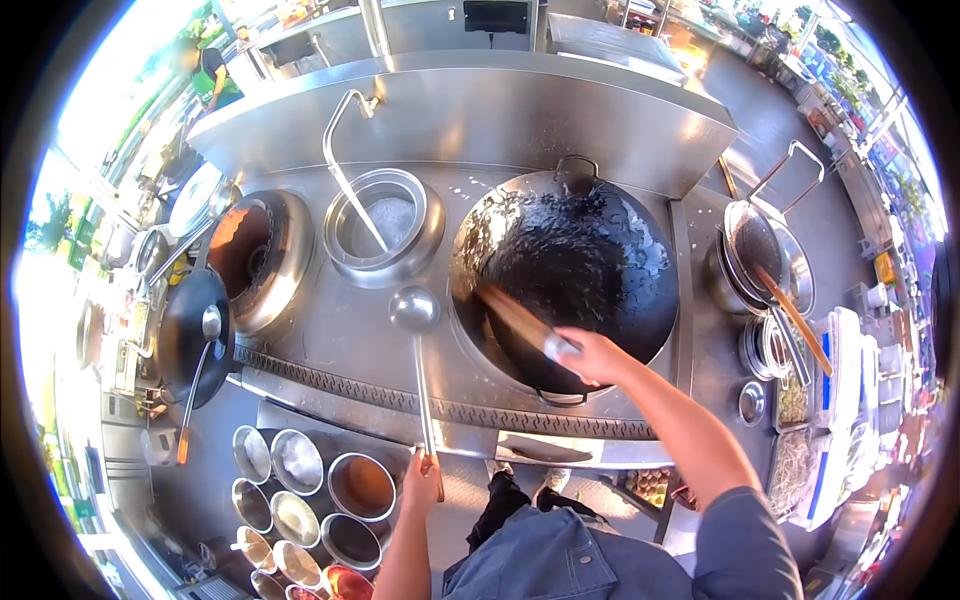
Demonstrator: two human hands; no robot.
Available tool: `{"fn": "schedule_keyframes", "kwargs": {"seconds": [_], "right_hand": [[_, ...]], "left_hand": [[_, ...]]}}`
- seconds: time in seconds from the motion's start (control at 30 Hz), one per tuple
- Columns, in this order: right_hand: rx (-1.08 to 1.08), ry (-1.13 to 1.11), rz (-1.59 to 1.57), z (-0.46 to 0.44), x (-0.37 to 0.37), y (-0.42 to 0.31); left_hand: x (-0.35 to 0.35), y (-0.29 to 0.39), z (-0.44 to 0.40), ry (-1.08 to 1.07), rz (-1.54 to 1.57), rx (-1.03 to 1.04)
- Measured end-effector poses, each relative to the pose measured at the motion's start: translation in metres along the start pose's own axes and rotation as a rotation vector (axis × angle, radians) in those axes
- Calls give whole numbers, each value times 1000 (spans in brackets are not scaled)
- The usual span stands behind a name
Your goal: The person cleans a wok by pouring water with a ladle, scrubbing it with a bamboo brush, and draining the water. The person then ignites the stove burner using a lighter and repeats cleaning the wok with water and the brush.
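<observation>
My right hand [588, 356] is closed around the end of a brown bamboo wok brush [515, 318], blurred by motion. The brush's far end touches the left inner wall of a large black wok [625, 240], where water is swirling. My left hand [422, 477] grips the handle of a long steel ladle [415, 310]. The ladle's bowl hangs over the steel counter, between the wok and a round steel water pot [432, 225]. A tap spout [345, 180] reaches down into that pot, which holds cloudy water.
On the left, a second black wok [185, 345] with another ladle leans by a burner ring [290, 260]. Several seasoning containers [362, 487] stand at lower left. A strainer [752, 240] rests over bowls at right, beside plastic tubs [840, 375]. A person [212, 80] stands at far left.
</observation>
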State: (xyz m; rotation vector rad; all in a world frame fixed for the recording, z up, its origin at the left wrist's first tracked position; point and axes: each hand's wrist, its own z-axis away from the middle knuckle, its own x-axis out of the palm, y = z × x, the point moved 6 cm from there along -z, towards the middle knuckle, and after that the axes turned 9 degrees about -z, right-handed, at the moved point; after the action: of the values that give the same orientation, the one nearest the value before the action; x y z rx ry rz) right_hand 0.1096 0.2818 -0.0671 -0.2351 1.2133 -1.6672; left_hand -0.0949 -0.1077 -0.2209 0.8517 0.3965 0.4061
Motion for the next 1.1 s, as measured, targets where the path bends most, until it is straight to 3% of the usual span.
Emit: {"fn": "schedule_keyframes", "kwargs": {"seconds": [0.03, 0.07, 0.13, 0.2, 0.27, 0.3, 0.33, 0.4, 0.47, 0.5, 0.57, 0.6, 0.67, 0.73, 0.77, 0.8, 0.87, 0.93, 1.03, 1.07, 1.1], "right_hand": [[-77, -28, 257, 30, -10, 6], [34, -117, 349, 58, -34, 14], [118, -37, 784, 71, -99, 12], [67, 241, 827, 12, -141, 1], [-51, 471, 642, -57, -124, -7], [18, 363, 211, -69, -90, -19], [-28, 340, 87, -70, -51, -20], [65, 94, -68, -20, -3, -30], [-137, 15, 336, 25, -15, 7], [67, -116, 417, 58, -38, 3], [210, -37, 878, 67, -105, 18], [130, 129, 1031, 42, -137, 20], [21, 454, 849, -18, -156, -23], [-131, 549, 523, -62, -110, -33], [-230, 503, 284, -75, -71, -19], [94, 239, 30, -39, -36, -40], [-79, 146, 218, -3, -6, -12], [-30, 12, 403, 48, -24, 21], [284, 15, 848, 59, -111, 16], [73, 238, 919, 27, -135, 11], [58, 351, 819, -4, -146, 2]], "left_hand": [[-3, 27, 11, 217, -401, 184], [-3, 57, 27, 438, -800, 365], [-1, 81, 38, 395, -759, 341], [7, 80, 41, 336, -729, 371], [19, 94, 38, 277, -692, 365], [26, 100, 35, 216, -657, 350], [30, 105, 34, 222, -605, 405], [34, 116, 37, 197, -588, 408], [32, 112, 30, 180, -497, 378], [28, 100, 28, 175, -493, 387], [25, 72, 24, 97, -428, 332], [28, 69, 28, 72, -368, 275], [43, 81, 33, 16, -313, 258], [63, 91, 27, -82, -322, 403], [70, 97, 26, -91, -328, 405], [79, 108, 28, -147, -267, 405], [93, 124, 25, -239, -211, 395], [100, 136, 22, -283, -180, 412], [106, 141, 24, -316, -138, 406], [108, 142, 24, -321, -136, 403], [114, 147, 22, -326, -134, 408]]}}
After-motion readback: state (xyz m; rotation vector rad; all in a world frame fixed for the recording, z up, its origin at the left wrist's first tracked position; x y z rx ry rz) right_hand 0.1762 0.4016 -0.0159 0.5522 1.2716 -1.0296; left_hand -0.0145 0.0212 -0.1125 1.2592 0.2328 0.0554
